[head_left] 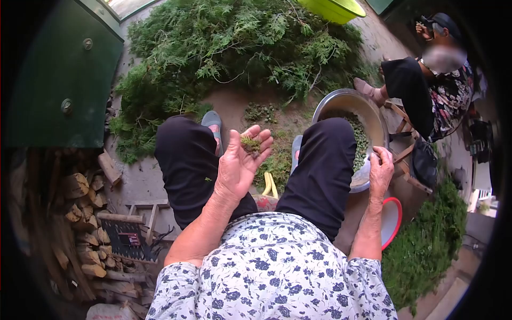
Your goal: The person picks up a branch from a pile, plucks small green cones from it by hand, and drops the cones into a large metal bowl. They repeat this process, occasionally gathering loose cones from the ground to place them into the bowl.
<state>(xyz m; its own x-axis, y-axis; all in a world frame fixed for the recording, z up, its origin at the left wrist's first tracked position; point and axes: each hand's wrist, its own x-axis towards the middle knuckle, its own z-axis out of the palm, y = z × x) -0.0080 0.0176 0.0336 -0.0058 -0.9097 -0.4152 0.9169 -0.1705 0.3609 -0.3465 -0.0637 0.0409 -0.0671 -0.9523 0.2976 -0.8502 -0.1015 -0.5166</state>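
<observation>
Holds small green bits (250,144) loose on the left hand (238,162), palm up, fingers spread and a little bent. Curls the fingers of the right hand (381,168) by the near right side of the big metal bowl (377,113); cannot tell if pinching anything there. Could drop the bits between the knees with just one tilt of the palm, not being gripped. Could then lose them among the green scraps (260,113) on the floor. Could bump the bowl with the right knee (333,138), so close by, and spill the little green balls (361,143) inside. Hard to see: the bowl's left part, behind that knee. Cut off at the far edge: a lime green tub (337,8). Partly hidden by the right arm: a red-rimmed white round thing (391,221). Hard to name: two yellow sticks (273,186) between the legs.
</observation>
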